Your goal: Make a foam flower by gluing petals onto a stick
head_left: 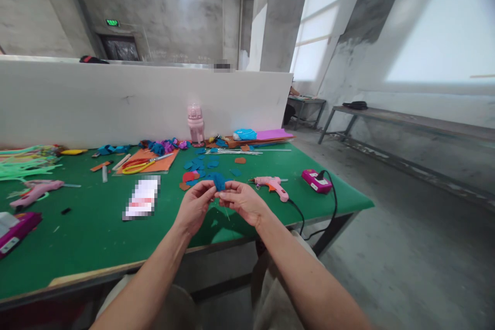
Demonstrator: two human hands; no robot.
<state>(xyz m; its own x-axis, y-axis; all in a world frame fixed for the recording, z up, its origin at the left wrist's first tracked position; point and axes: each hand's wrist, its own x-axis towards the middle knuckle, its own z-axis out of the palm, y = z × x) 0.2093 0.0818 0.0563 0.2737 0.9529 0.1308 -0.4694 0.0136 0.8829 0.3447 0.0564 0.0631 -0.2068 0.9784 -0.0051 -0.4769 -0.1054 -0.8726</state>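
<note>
Between my two hands is a small blue felt-like piece (219, 181), with a thin pale stem hanging below it. My left hand (196, 203) pinches its left side with thumb and forefinger. On the other side, my right hand (242, 199) grips it with bent fingers, close against the left. Just beyond my hands lie loose blue cut pieces (196, 164) and a red piece (189, 177). A pink glue gun (273, 185) rests on the table to the right of my right hand, its nozzle pointing left.
The green table (96, 237) also bears yellow-handled scissors (141, 166) on orange sheets, a pixelated white rectangle (143, 197), and a second pink glue gun (36, 192). A magenta power box (317, 181) has a black cord trailing off the front edge. A pink bottle (196, 126) stands by the white partition (147, 98).
</note>
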